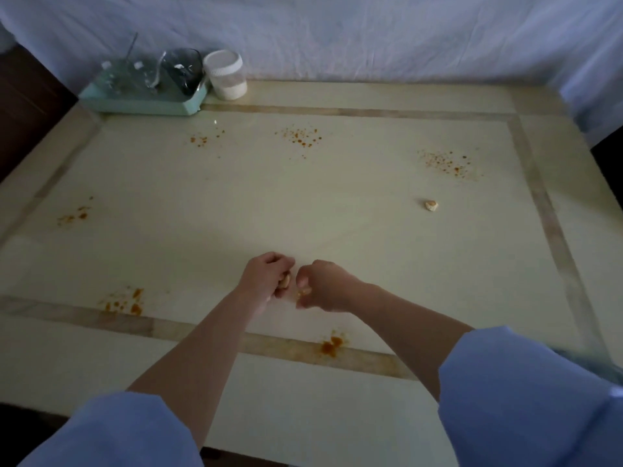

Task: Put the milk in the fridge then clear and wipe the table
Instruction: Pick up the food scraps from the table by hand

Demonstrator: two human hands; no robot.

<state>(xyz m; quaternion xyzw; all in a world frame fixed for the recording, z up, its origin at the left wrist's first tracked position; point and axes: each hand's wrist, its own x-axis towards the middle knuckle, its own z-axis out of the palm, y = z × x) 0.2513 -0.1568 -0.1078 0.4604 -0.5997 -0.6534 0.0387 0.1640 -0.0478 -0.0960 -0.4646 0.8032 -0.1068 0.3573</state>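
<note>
Head view: both hands meet low over the table (337, 203), near its front middle. The left hand (266, 279) curls round a pale scrap (286, 282); the right hand (323, 286) pinches a crumb (305, 292). Orange spatters (332, 345) dot the top. A second scrap (431, 205) lies off right. At the back left stand a green tray (141, 104) of glassware and a white-lidded jar (225, 74).

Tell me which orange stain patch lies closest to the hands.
The blotch on the near border strip, close to the right hand; the other patches lie farther off, to the left and toward the far side.
</note>
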